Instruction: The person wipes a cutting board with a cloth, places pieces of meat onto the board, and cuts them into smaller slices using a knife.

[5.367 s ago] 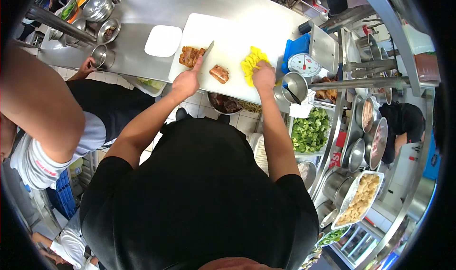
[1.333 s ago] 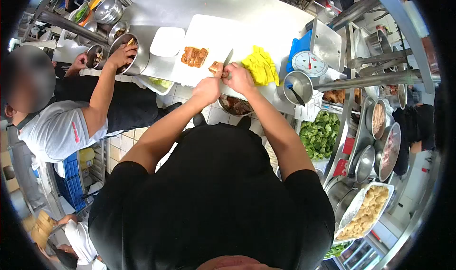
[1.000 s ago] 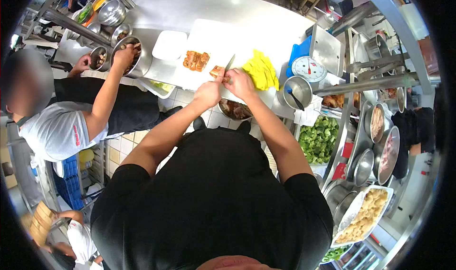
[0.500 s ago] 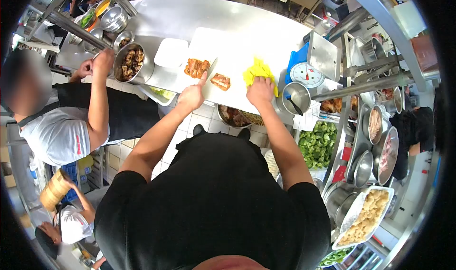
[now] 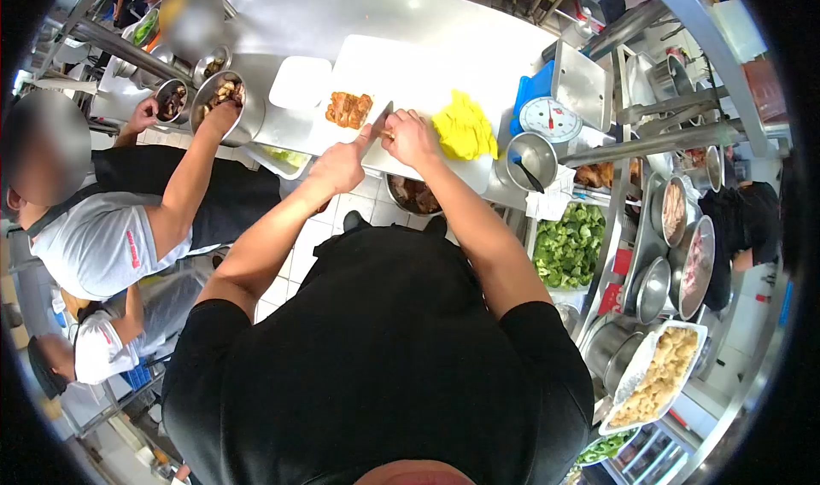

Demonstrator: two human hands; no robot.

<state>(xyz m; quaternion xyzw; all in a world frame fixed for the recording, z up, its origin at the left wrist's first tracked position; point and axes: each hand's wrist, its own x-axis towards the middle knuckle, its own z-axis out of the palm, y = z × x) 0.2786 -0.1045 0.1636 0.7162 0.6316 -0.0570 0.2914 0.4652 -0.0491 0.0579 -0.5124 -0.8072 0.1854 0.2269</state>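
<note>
My left hand (image 5: pixel 342 166) is closed round a knife (image 5: pixel 377 128), its index finger stretched along the blade. The blade points away from me over the white cutting board (image 5: pixel 376 58). Just right of the blade, my right hand (image 5: pixel 408 137) has its fingers closed on a small piece of meat (image 5: pixel 389 133), mostly hidden beneath them. Left of the knife lies a browned piece of meat (image 5: pixel 348 109) with cuts across it. A crumpled yellow cloth (image 5: pixel 464 126) rests on the board to the right of my right hand.
A white tray (image 5: pixel 299 82) sits left of the board. At right stand a blue scale (image 5: pixel 549 119) and a metal bowl (image 5: pixel 531 159) with a black-handled utensil. On the left, a co-worker's hand (image 5: pixel 224 118) reaches into a metal pot (image 5: pixel 249 113). Broccoli (image 5: pixel 571 248) fills a tray lower right.
My right hand has left the yellow cloth and moved left to the small meat piece beside the knife. The co-worker's hand has lowered into the pot.
</note>
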